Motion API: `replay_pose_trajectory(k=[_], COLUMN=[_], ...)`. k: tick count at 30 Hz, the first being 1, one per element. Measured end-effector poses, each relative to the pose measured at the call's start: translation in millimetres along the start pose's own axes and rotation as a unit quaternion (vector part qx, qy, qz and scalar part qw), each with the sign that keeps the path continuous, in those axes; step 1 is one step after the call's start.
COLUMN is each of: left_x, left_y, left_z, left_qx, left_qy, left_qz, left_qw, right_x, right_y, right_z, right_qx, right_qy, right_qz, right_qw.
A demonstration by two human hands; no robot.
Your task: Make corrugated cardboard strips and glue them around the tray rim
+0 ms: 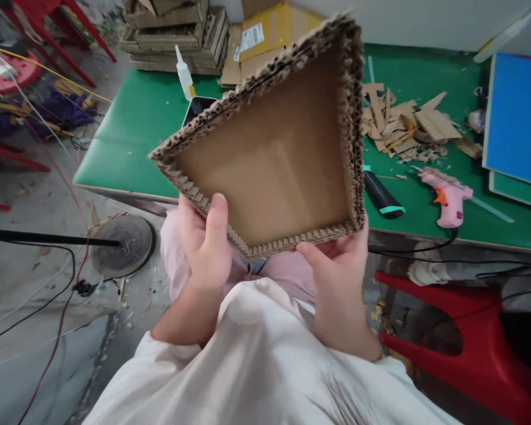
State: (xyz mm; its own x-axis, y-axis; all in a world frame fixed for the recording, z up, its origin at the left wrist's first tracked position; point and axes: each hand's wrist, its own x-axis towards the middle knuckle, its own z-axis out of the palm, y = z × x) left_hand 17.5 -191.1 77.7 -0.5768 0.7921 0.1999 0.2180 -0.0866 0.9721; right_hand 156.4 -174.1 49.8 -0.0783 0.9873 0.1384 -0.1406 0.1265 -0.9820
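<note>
Between my two hands I hold up a shallow cardboard tray [269, 165], with an angular outline and raised rims of corrugated strips. Its inside faces me, tilted, above my lap and the near table edge. My left hand [207, 242] grips the lower left rim, thumb on the inner side and fingers behind. On the lower right, my right hand [336, 260] is closed around the bottom rim near the corner, its thumb at the edge. Most fingers of both hands are hidden behind the cardboard.
On the green table [124, 130] are a white glue bottle [184, 74], cardboard scraps [407, 124], a black-and-teal cutter [383, 192], a pink glue gun [449, 198] and a blue board [520, 112]. A red stool [473, 336] stands right; a round stand base [123, 245] and cables lie left.
</note>
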Motion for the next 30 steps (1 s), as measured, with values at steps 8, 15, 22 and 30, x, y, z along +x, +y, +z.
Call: replay_pose_trajectory(k=[8,15,22,30], left_x=[11,6,5,4], left_y=[-21,-18,-19,-19], left_z=[-5.4,-8.3,-14.2,-14.4], left_qx=[-0.001,-0.009,-0.029,-0.041], left_qy=[-0.022,-0.068,-0.092,-0.071], left_qz=[0.060,0.027,0.008,-0.026], left_qw=[0.998,0.997,0.995,0.996], right_x=[0,-1,7,8], right_y=[-12,-14,-8,1], right_z=[0,3,0,-25], right_qx=[-0.042,0.004,0.027,-0.026], right_qy=[0.100,0.113,0.144,0.099], right_qz=[-0.079,-0.124,-0.167,-0.099], right_qw=[0.991,0.986,0.975,0.990])
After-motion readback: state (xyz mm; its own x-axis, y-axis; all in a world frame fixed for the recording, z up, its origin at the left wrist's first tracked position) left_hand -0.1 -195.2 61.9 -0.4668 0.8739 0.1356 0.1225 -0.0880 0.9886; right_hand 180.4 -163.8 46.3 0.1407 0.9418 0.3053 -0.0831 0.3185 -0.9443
